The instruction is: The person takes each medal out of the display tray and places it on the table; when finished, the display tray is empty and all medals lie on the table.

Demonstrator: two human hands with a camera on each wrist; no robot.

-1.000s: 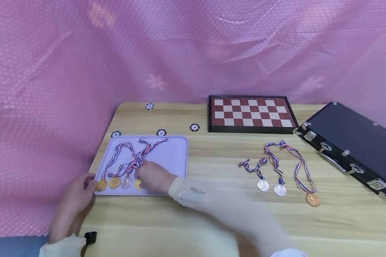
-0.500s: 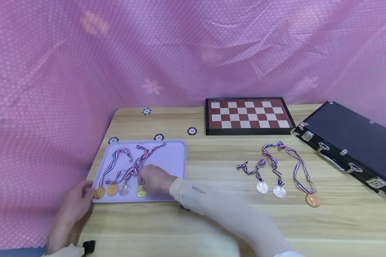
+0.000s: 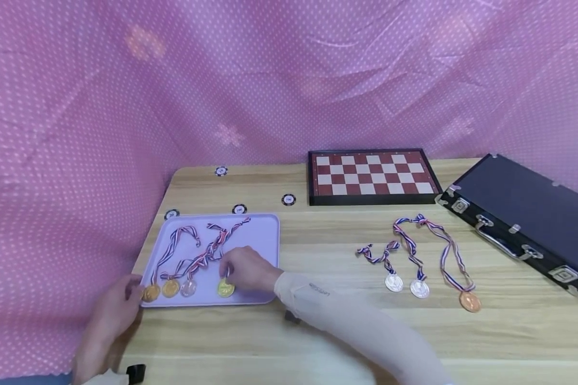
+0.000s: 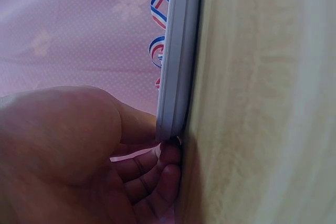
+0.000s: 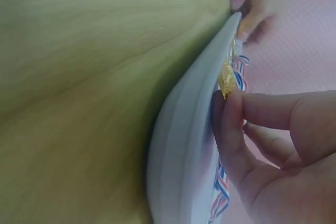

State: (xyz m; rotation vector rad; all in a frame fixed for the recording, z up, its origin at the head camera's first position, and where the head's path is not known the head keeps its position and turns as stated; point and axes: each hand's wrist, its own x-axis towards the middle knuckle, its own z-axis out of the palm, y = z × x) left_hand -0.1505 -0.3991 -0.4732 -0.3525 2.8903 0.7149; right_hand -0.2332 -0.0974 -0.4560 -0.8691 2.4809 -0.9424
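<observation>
The right hand (image 3: 248, 270) pinches a gold medal (image 3: 225, 289) on the lilac tray (image 3: 262, 235), whose corner the left hand (image 3: 118, 305) grips.

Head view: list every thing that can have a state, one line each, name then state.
black case: lid closed, lying flat.
chessboard: closed flat, no pieces on it.
lavender tray: flat on the table, four medals in it.
gold medal: in the tray, pinched by the right hand.
left hand: grips the tray's near left corner.
three medals: loose on the table, ribbons tangled.
poker chips: scattered singly, flat.
</observation>
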